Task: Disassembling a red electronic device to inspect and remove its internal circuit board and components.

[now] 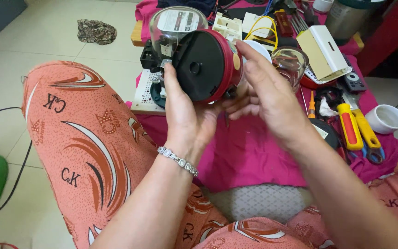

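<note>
Holding the red round device (206, 64) with black base toward you, above the pink-clothed surface (249, 152): your left hand (187, 113) grips its underside, right hand (266, 97) fingers rest extended on its rim.

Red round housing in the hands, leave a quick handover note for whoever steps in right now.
Left hand: grips the red round housing from below, black base turned toward the camera.
Right hand: fingers on the housing's right rim.
Nearby: clear dome cover just behind the housing; second clear dome on the pink cloth; yellow-handled pliers and small orange screwdriver lie at right.
Done: housing lifted off the cloth.
Left: cannot tell whether it is open or fastened.
</note>
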